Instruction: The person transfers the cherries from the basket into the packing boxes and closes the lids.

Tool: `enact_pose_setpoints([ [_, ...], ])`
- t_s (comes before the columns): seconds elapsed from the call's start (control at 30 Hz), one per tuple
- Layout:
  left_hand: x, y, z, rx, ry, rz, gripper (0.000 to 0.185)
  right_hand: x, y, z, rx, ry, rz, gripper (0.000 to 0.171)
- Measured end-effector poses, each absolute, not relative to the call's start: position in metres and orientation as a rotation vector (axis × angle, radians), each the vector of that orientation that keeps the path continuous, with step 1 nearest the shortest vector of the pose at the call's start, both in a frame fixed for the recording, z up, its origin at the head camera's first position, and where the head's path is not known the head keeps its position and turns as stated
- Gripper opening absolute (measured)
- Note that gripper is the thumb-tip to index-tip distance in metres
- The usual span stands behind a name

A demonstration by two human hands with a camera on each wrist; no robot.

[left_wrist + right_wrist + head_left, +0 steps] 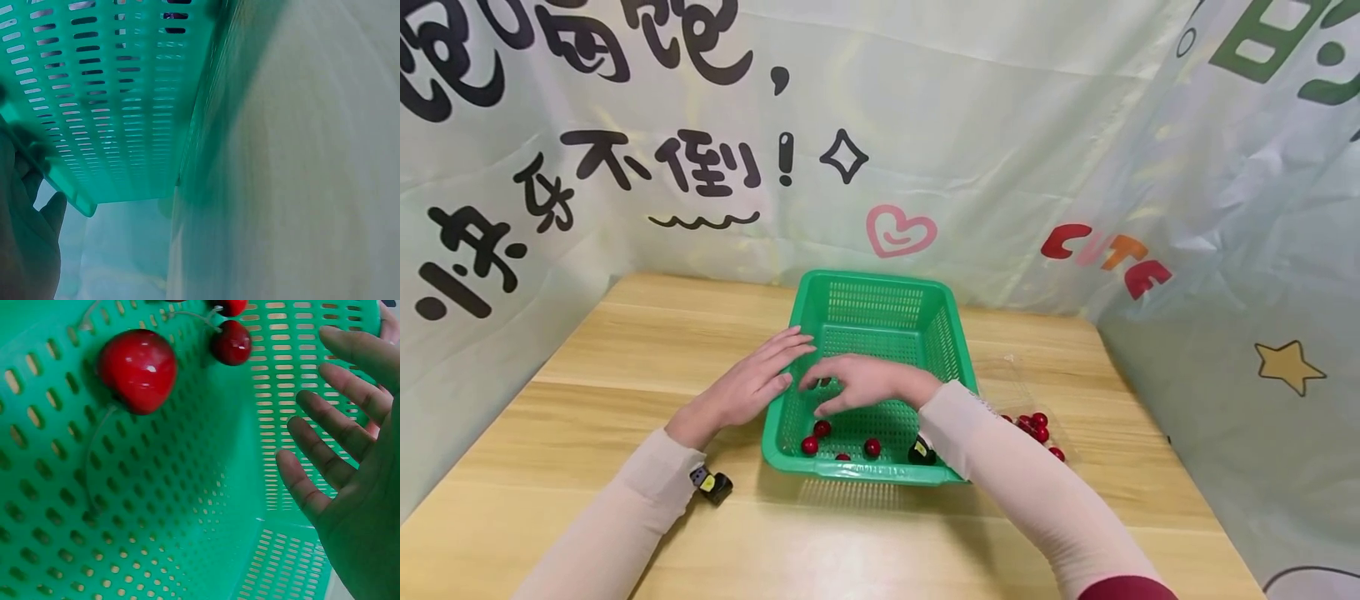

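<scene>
Both grips spread, holding nothing: left hand [751, 385] on basket [880, 287] rim, right hand [865, 382] over its inside.
Basket on table [625, 358] holds several cherries [139, 369]; more cherries [1036, 427] lie right of it.

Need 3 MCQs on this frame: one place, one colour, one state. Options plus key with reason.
1. Where do the loose cherries outside the basket lie?
A. Left of the basket
B. Right of the basket, on the table
C. Behind the basket

2. What colour is the basket?
A. Green
B. Blue
C. White

3. How is the right hand?
A. Fist closed on a cherry
B. Flat on the table
C. Open, fingers spread, inside the basket

Key: 1 B, red fruit shows past the right sleeve. 2 A, green perforated walls in every view. 3 C, right wrist view shows straight, spread fingers holding nothing.
</scene>
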State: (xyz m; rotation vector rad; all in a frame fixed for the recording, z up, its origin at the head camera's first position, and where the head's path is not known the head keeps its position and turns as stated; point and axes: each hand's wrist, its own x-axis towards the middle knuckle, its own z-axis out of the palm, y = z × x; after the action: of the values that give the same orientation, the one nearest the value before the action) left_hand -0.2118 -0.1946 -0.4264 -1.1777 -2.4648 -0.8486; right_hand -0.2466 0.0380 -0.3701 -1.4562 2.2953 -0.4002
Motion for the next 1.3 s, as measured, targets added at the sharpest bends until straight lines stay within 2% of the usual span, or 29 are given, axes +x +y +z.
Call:
enact_pose_setpoints([
  [0.2,-0.211,-0.194,-0.427,-1.182,-2.452,-0.858,0.043,-0.245,0.034,-0.377,-1.418,2.210,-0.341,0.040],
  [0.63,-0.211,-0.195,-0.428,-1.176,-2.460,-0.846,0.044,-0.235,0.027,-0.385,-1.352,1.968,-0.197,0.041],
  [0.97,-0.210,-0.194,-0.426,-1.175,-2.461,-0.856,0.043,-0.234,0.025,-0.385,-1.359,2.000,-0.132,0.023],
  [1.3,-0.210,-0.194,-0.425,-1.167,-2.474,-0.858,0.043,-0.236,0.026,-0.386,-1.326,2.090,-0.122,0.017],
])
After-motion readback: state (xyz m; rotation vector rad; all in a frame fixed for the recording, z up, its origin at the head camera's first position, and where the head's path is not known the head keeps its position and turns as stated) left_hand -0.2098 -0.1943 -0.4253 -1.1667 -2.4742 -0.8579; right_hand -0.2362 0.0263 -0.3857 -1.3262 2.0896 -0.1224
